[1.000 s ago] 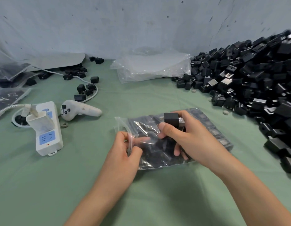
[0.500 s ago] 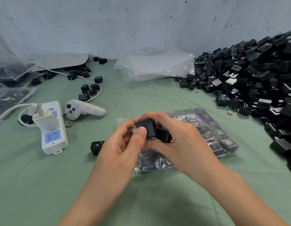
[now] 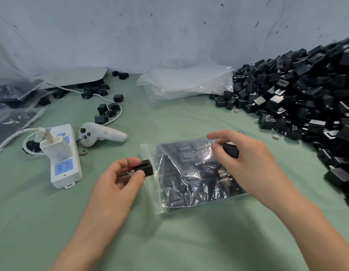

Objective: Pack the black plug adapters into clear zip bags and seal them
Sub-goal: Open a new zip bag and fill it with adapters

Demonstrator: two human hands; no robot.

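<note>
A clear zip bag (image 3: 191, 177) full of black plug adapters lies flat on the green cloth, its mouth facing left. My left hand (image 3: 118, 180) pinches one black adapter (image 3: 144, 167) right at the bag's mouth. Over the bag's upper right part, my right hand (image 3: 248, 159) holds another black adapter (image 3: 231, 150) in its curled fingers. A big heap of loose black adapters (image 3: 306, 102) fills the right side.
A stack of clear bags (image 3: 185, 83) lies at the back centre. To the left stand a white power strip (image 3: 64, 159) with a charger plugged in, a white controller (image 3: 99, 134), scattered adapters (image 3: 107, 112) and filled bags (image 3: 11, 118).
The hands were together over the bag holding adapters; they have parted. The left hand now brings one adapter to the bag's mouth, the right has moved right with the other.
</note>
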